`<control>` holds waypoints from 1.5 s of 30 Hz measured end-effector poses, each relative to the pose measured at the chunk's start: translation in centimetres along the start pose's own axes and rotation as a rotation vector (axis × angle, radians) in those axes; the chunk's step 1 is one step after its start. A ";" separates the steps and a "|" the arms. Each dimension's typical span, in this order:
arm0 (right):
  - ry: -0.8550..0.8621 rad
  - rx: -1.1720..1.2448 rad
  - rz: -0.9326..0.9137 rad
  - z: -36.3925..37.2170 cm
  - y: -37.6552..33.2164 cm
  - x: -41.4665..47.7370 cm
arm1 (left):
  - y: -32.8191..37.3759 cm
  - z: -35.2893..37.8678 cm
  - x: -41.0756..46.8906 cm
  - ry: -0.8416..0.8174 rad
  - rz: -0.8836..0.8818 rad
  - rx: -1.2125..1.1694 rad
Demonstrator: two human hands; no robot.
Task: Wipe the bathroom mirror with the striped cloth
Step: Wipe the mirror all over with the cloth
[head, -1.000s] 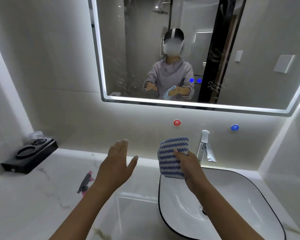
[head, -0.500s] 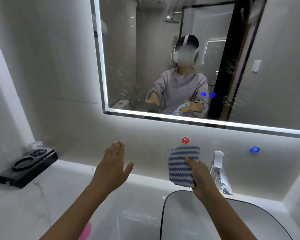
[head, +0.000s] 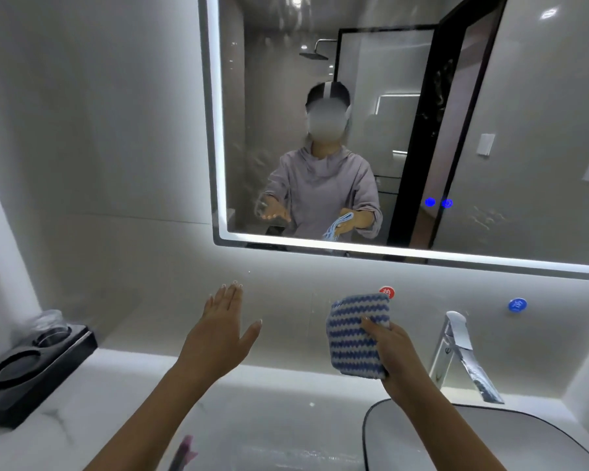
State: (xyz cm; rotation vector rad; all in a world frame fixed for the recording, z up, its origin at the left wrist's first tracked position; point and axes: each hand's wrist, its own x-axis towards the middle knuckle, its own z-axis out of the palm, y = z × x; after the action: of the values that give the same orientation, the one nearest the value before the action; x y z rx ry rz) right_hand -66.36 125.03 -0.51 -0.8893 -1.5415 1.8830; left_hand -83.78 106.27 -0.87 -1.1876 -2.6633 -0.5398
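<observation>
The striped cloth (head: 354,338) is folded into a thick pad and held by the right hand (head: 400,351), whose thumb and fingers are clamped on its right edge. It hangs in the air below the mirror (head: 524,147), under the lit lower rim and clear of the glass. The left hand (head: 218,334) hovers below the mirror's lower left corner, fingers straight and together, thumb spread, holding nothing. Lower again beneath the mirror are the faucet (head: 459,351) and the basin (head: 490,433), set on the table (head: 65,436).

This looks like the approach: the cloth is in grasp, but wiping has not begun. The glass appears spotted with droplets near the mirror's left edge, so that seems a sensible place to start. The next move calls for lifting the right hand past the rim and laying the pad flat on the glass. The edge pinch would probably have to give way to a palm behind the cloth, so that pressure spreads evenly. Reaching the mirror's upper part likely means leaning over the basin.
</observation>
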 end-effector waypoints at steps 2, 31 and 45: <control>0.019 0.020 -0.028 2.8 -0.5 0.0 | -2.5 -1.0 0.9 -0.004 0.028 -0.010; 0.258 -0.090 -0.503 15.7 -13.1 6.5 | -9.0 -7.4 17.9 0.384 0.357 -0.042; 0.397 -0.410 -1.104 19.2 -17.2 15.3 | -10.9 -3.7 27.3 0.616 0.407 0.220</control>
State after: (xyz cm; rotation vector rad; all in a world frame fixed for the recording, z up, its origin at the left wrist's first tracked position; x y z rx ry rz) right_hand -90.91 128.10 16.48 -0.3551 -1.6521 0.5893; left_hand -110.07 116.65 7.97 -1.2066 -1.8546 -0.4351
